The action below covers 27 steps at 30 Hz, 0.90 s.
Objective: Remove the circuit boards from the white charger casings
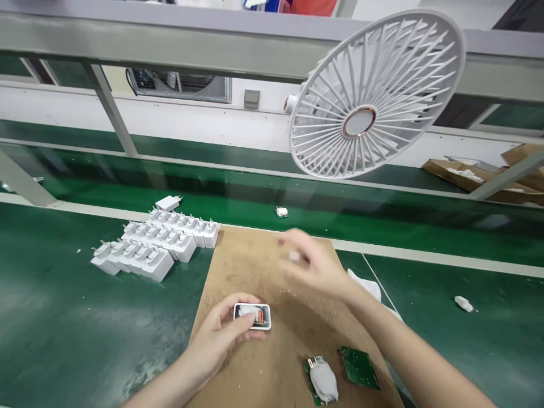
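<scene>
My left hand point(219, 334) is wrapped round a small white charger housing point(268, 318), its open end facing up. Inside the housing, white filler and an orange part show, and the thumb rests at the opening. Above the middle of the brown board, my right hand point(318, 266) is smeared by motion; a small pale spot shows between its fingers, too blurred to name. Near the board's front lie a circuit board topped with white filler point(323, 381) and, beside it, a green circuit board point(360, 367).
Rows of white plug chargers point(157, 263) stand left of the brown board point(246, 255). A white fan point(359, 122) hangs overhead at the right. A small part point(281, 212) lies on the green belt, and a white piece point(463, 304) on the right tabletop. Cardboard boxes point(450, 173) sit far right.
</scene>
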Available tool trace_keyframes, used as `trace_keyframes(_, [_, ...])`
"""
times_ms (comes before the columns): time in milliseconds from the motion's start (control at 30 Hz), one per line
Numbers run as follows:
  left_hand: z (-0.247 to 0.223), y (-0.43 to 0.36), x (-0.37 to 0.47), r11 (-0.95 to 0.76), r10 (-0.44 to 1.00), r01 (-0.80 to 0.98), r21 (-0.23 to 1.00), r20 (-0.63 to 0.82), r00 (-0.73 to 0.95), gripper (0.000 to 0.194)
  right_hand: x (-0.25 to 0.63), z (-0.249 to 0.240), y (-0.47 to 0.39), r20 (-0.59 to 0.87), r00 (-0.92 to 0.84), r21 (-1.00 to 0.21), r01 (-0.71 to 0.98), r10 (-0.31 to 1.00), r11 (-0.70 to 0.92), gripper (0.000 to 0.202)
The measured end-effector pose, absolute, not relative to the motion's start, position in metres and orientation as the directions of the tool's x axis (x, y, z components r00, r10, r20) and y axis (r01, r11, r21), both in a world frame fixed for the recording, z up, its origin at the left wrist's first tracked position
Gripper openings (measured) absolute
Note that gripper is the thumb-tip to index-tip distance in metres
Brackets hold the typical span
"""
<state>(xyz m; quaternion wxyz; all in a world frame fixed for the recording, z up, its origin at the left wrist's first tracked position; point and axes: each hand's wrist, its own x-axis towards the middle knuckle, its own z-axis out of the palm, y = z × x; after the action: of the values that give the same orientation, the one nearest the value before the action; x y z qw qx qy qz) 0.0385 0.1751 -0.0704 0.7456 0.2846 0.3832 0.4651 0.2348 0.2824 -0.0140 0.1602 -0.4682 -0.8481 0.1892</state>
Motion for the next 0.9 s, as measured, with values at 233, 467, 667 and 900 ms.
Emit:
trace_keyframes(233, [-0.076,0.193,0.037,0.336,0.922,-0.462,0.821,-0.186,0.339,0.034,0.209,-0.055,0.433,-0.011,-0.046,-0.322,0.946,0.999,0.04,0.032])
trace_keyframes(467, [-0.084,0.191,0.02,0.352,0.917,-0.456,0.817,-0.204,0.343,0.037,0.201,-0.058,0.412,-0.063,-0.176,-0.295,0.944,0.982,0.15,0.027])
trace_keyframes(667, [-0.072,0.184,0.017,0.368,0.921,-0.434,0.822,-0.259,0.29,0.035,0.235,-0.07,0.303,-0.08,-0.429,-0.372,0.85,0.9,0.372,0.021])
trace_keyframes(900, [-0.074,0.177,0.017,0.356,0.89,-0.314,0.88,-0.216,0.402,0.031,0.252,-0.007,0.24,0.218,-0.505,-0.641,0.571,0.835,0.512,0.049])
